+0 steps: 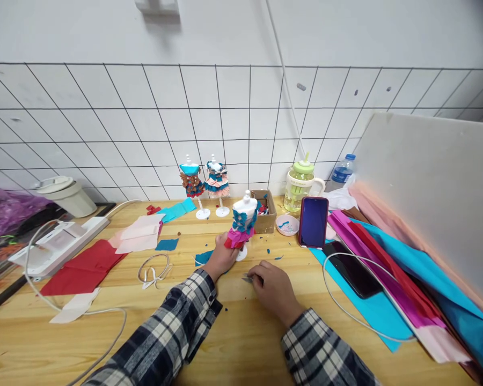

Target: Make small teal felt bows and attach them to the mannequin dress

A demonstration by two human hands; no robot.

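Note:
My left hand (222,256) is closed around the lower part of a small white dress form (245,206), just under its skirt; the fingertips are partly hidden. The form stands upright, dressed in a blue ruffled top and a magenta and red skirt. To its right and nearer to me, my right hand (274,288) is closed in a pinch. A small greyish pointed thing (247,278) sticks out from its fingers, too small to name. Beside my left hand lies a scrap of dark blue cloth (202,258).
Two dressed forms (192,182) stand behind, near a cardboard box (266,219). A pink dish (287,225), propped phone (313,222) and green-lidded jug (300,187) are right of it. Folded cloths (386,268) and a black phone (352,268) lie right; red cloth (84,268) and power strip (60,246) left.

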